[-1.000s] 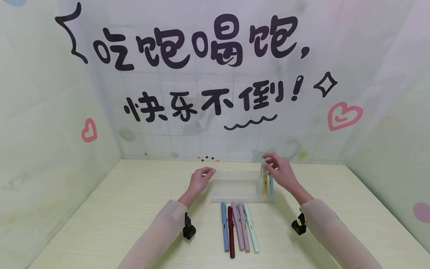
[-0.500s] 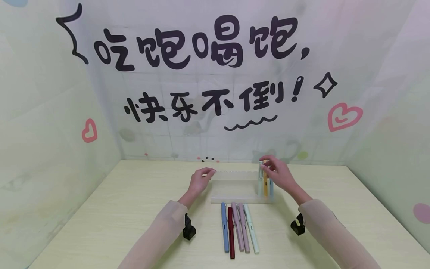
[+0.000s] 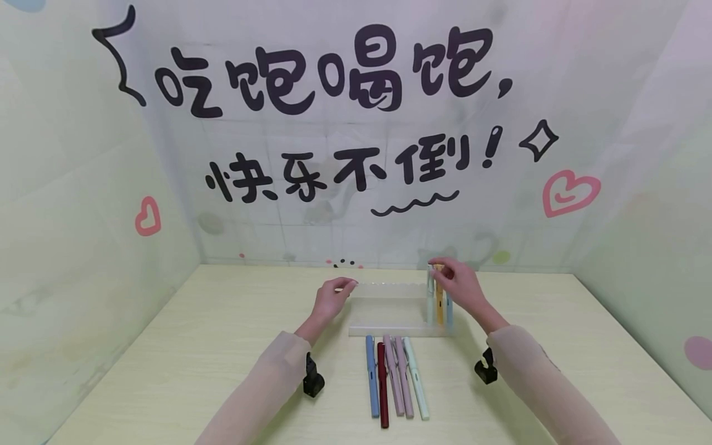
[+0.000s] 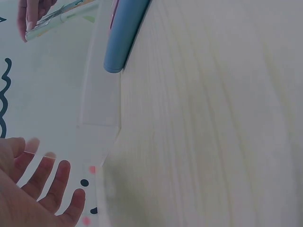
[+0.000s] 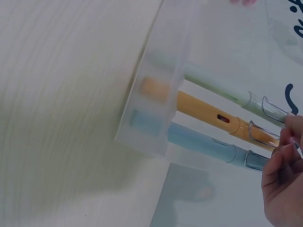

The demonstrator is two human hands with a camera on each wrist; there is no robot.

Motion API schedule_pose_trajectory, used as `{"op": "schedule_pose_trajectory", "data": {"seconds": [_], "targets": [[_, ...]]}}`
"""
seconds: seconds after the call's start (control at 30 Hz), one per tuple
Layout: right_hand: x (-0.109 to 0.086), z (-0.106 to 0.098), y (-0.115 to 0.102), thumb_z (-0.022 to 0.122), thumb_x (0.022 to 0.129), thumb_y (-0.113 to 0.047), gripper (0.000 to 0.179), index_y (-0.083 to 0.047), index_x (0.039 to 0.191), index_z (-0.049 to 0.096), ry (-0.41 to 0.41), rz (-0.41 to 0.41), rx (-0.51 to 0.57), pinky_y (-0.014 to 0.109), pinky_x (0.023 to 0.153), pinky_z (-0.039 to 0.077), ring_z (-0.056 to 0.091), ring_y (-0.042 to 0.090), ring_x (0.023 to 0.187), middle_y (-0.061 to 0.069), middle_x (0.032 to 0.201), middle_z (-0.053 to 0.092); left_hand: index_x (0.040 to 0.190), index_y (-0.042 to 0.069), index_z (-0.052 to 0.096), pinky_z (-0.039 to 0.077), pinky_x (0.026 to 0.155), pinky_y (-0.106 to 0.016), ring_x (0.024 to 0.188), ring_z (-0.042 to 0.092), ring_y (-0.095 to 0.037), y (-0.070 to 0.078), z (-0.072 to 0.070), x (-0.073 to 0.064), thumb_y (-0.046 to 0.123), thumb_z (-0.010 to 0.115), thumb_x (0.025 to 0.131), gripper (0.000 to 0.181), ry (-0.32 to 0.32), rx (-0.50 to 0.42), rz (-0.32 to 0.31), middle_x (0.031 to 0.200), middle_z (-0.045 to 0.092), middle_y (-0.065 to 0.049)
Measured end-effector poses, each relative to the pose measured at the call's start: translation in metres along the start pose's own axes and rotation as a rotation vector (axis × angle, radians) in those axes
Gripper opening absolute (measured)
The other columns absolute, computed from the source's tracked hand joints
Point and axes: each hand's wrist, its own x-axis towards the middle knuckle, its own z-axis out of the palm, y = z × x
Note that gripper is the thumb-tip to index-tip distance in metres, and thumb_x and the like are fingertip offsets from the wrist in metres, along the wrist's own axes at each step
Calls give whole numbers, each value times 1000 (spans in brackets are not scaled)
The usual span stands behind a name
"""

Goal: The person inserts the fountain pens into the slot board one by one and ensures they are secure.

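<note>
A translucent pen rack [image 3: 389, 311] stands toward the back of the table. My left hand [image 3: 332, 298] pinches its upper left corner, thumb and fingertips at the clear edge. Three pens stand in the right end of the rack: a light blue pen [image 5: 203, 142] outermost, then an orange pen [image 5: 201, 108], then a pale green pen [image 5: 213, 86]. The pale green pen's cap end is between the fingertips of my right hand [image 3: 464, 287], and its lower end sits behind the rack's front lip [image 5: 154, 90].
Lying on the table before the rack are a blue pen [image 3: 372, 377], a dark red pen [image 3: 382, 386], two mauve pens [image 3: 404, 377] and another pale green pen [image 3: 416, 378]. A printed cloth backdrop [image 3: 311, 235] closes off the back and sides. Each wrist carries a black camera mount [image 3: 313, 380].
My right hand has lowered slightly and shifted left with the pale green pen, which now stands straighter in the rack, a little apart from the orange one. The left hand has stayed put.
</note>
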Motion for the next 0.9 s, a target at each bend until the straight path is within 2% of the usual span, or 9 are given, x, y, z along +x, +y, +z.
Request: {"op": "schedule_pose_trajectory", "data": {"seconds": [0.33,0.6,0.9], "targets": [[4,4,3,58,86,-14,22,-5,106,63,-5,54,-35,28,42,31,36,15,45,-1,53,42,102,5,64,48,74,-32,91,57,-23,-1,0,0,24,53,89,26,5,6,-6,96,61,-8],[6,6,5,59,85,-13,25,-4,108,62,-11,46,-40,27,41,29,34,14,43,-1,50,41,102,4,64,48,72,-32,90,57,-23,0,0,0,24,53,90,26,3,3,2,96,61,-8],[6,6,4,58,86,-15,27,-5,111,61,-37,76,-53,27,41,28,34,15,43,-1,51,42,103,5,63,48,72,-32,92,57,-23,1,0,-1,25,52,90,26,1,6,-8,97,60,-8]]}}
